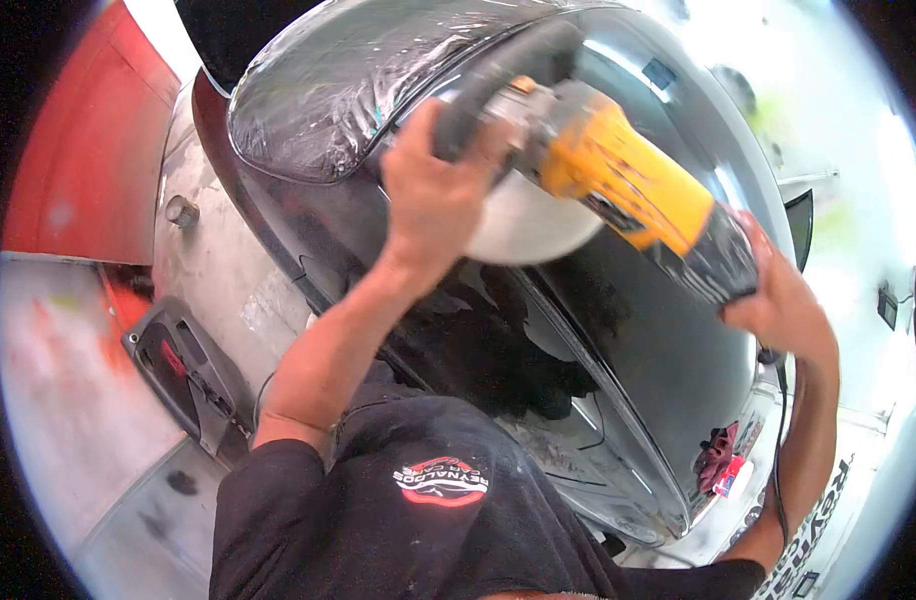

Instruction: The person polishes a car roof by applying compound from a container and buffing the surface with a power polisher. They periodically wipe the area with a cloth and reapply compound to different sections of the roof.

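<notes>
Polisher [630, 178] slants lengthwise; its head [540, 118] points forward-left

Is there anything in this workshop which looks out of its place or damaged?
Perhaps the dark grey plastic door panel at the left: it looks loose, not fitted to a door. The yellow-and-black power tool is motion-blurred but shows no clear damage. I see no obvious spill.

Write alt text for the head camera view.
A person's bare hands grip a yellow and black power polisher, left hand at the front handle, right hand at the rear, its round white pad over a glossy dark car body. Wrinkled clear plastic covers part of the car.
</notes>
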`<state>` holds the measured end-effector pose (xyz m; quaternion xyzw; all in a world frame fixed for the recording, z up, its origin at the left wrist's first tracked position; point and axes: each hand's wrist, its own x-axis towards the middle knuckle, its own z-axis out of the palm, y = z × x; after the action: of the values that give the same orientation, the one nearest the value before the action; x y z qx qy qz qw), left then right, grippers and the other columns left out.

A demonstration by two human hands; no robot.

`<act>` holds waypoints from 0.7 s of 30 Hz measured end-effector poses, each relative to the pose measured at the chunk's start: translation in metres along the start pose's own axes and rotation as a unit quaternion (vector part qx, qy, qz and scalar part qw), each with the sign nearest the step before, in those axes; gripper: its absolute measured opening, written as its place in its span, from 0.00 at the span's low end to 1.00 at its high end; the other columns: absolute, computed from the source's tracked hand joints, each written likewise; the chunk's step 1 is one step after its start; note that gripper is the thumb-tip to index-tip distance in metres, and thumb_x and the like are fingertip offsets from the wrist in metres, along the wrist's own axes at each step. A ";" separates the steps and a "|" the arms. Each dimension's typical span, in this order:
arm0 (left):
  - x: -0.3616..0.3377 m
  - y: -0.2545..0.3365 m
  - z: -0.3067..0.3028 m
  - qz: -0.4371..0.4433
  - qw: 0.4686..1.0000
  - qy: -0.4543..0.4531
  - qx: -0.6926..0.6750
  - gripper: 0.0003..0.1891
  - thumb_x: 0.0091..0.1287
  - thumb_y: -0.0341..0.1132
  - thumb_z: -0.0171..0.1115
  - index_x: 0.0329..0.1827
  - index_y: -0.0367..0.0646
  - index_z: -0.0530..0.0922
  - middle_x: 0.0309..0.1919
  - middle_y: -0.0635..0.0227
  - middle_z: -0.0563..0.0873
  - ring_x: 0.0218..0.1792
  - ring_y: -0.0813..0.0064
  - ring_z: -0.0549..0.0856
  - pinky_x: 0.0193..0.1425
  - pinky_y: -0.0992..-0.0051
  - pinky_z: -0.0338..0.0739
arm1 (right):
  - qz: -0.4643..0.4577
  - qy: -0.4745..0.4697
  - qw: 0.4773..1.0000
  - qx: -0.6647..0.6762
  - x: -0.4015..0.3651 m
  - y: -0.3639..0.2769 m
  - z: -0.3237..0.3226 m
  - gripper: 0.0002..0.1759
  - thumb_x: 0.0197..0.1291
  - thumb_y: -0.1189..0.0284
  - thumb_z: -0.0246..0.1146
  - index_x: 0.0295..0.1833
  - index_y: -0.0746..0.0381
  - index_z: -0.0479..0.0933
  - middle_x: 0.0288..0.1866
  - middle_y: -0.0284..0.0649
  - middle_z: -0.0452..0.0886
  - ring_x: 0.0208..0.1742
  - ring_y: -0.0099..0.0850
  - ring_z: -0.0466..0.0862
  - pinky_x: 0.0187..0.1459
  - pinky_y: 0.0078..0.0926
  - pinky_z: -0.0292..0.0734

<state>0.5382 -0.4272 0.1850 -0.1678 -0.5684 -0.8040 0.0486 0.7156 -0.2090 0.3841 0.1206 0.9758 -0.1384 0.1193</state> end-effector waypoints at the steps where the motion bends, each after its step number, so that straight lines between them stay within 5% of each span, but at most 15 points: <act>1: 0.008 0.001 -0.012 -0.032 0.999 0.017 0.004 0.14 0.69 0.39 0.75 0.45 0.36 0.83 0.31 0.71 0.87 0.35 0.82 0.81 0.40 0.77 0.78 | -0.042 -0.008 0.999 0.017 0.018 -0.006 0.003 0.49 0.40 0.76 0.64 0.76 0.60 0.64 0.55 0.45 0.82 0.57 0.38 0.82 0.64 0.29 0.73; 6: 0.039 -0.018 -0.053 0.064 0.996 0.047 0.044 0.12 0.72 0.38 0.72 0.41 0.37 0.81 0.25 0.78 0.80 0.23 0.88 0.75 0.25 0.80 0.70 | -0.073 -0.056 0.994 0.060 0.065 -0.032 0.024 0.41 0.45 0.74 0.66 0.70 0.61 0.67 0.49 0.48 0.83 0.49 0.41 0.84 0.55 0.34 0.78; 9: 0.020 -0.012 -0.054 0.028 0.998 0.025 0.043 0.11 0.73 0.38 0.71 0.41 0.39 0.80 0.23 0.80 0.78 0.20 0.92 0.72 0.20 0.84 0.65 | -0.077 -0.005 0.997 0.016 0.041 -0.010 0.044 0.45 0.46 0.76 0.63 0.75 0.58 0.63 0.47 0.40 0.81 0.46 0.32 0.81 0.52 0.30 0.77; 10: 0.005 0.002 -0.043 0.030 0.995 0.027 0.095 0.12 0.72 0.38 0.71 0.40 0.40 0.79 0.23 0.80 0.77 0.20 0.91 0.72 0.21 0.84 0.65 | -0.067 0.011 0.998 0.014 0.020 -0.007 0.047 0.42 0.46 0.71 0.67 0.72 0.59 0.65 0.46 0.53 0.86 0.47 0.50 0.87 0.52 0.42 0.80; 13: -0.045 0.027 -0.010 0.022 0.996 -0.053 0.073 0.13 0.74 0.41 0.69 0.38 0.43 0.76 0.16 0.80 0.73 0.16 0.90 0.68 0.19 0.83 0.56 | 0.011 0.019 0.995 0.093 -0.067 0.014 0.064 0.44 0.46 0.72 0.67 0.73 0.58 0.63 0.43 0.55 0.86 0.44 0.54 0.87 0.52 0.45 0.80; 17: -0.114 0.052 0.044 0.148 0.969 -0.173 0.099 0.11 0.72 0.38 0.71 0.42 0.39 0.80 0.25 0.72 0.81 0.27 0.83 0.78 0.30 0.76 0.74 | 0.108 0.060 0.972 0.201 -0.201 0.037 0.102 0.49 0.43 0.77 0.67 0.77 0.56 0.60 0.54 0.50 0.83 0.55 0.40 0.85 0.61 0.34 0.77; 21: -0.182 0.092 0.092 -0.025 0.921 -0.387 0.039 0.16 0.69 0.40 0.73 0.47 0.35 0.80 0.35 0.62 0.88 0.35 0.78 0.84 0.40 0.70 0.79 | 0.258 0.128 0.915 0.281 -0.330 0.028 0.155 0.53 0.41 0.77 0.69 0.78 0.60 0.59 0.64 0.46 0.78 0.67 0.35 0.77 0.70 0.32 0.67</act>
<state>0.7531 -0.3946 0.2355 -0.4498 -0.5775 -0.6547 -0.1887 1.0652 -0.2962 0.3206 0.4135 0.8384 -0.3548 -0.0137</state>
